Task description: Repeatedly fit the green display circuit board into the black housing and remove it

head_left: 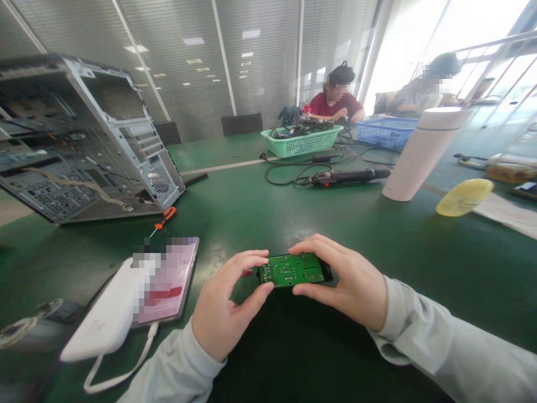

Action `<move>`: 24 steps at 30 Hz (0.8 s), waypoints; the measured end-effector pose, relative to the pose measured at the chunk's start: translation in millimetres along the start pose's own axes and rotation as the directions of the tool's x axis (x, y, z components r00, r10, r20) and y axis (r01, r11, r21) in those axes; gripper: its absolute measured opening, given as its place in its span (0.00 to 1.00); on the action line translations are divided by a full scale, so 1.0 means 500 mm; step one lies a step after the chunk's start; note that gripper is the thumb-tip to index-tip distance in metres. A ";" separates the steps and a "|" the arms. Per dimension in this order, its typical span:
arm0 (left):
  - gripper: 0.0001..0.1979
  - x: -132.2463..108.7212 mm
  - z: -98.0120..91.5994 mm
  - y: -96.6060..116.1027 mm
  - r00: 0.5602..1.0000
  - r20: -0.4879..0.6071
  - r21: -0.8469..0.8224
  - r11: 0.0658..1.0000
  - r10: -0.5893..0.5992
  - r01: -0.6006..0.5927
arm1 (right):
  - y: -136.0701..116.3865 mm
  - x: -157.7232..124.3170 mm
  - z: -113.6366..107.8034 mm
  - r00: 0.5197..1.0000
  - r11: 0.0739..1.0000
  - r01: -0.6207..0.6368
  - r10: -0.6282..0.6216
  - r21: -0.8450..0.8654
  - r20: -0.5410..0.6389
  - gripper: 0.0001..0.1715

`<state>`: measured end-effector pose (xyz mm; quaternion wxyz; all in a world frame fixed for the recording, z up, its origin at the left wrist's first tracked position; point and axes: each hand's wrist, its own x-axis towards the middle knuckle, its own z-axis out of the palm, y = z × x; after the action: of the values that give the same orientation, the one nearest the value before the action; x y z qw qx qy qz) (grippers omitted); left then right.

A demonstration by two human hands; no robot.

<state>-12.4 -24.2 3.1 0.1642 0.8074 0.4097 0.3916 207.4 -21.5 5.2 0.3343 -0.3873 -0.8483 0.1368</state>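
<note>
A small green circuit board (293, 268) sits in a narrow black casing (327, 272), its face with solder points turned up towards me. My left hand (232, 299) pinches the left end between thumb and fingers. At the other end, my right hand (344, 277) grips the board and casing by the long edges, thumb on the near side and fingers on the far side. Both hands are closed on it, low over the green table (268, 218). The underside of the casing is hidden.
On the left stand an open computer case (113, 140), an orange-handled screwdriver (165, 218), a phone (172, 280) and a white power bank (109, 308) with cable. Ahead lie a black electric screwdriver (348, 177), a green basket (302, 143) and a pale bottle (419, 157). Two people sit beyond.
</note>
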 end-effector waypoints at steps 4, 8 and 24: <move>0.08 0.000 -0.005 0.005 0.997 -0.014 0.090 0.993 0.073 -0.072 | -0.005 -0.001 0.002 0.999 0.998 0.005 -0.007 -0.065 -0.031 0.20; 0.14 0.000 -0.012 0.009 0.973 0.011 0.277 0.934 0.233 -0.226 | -0.004 -0.002 0.002 0.995 0.986 0.059 -0.070 -0.155 -0.069 0.20; 0.15 -0.005 -0.005 0.016 0.996 -0.074 0.182 0.983 0.049 -0.034 | 0.016 -0.002 0.004 0.990 0.981 0.006 -0.034 -0.196 -0.139 0.38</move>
<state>-10.8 -31.2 8.0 0.0659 0.8115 0.4328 0.3872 210.9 -16.8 -0.6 0.3553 -0.4184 -0.8356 0.0217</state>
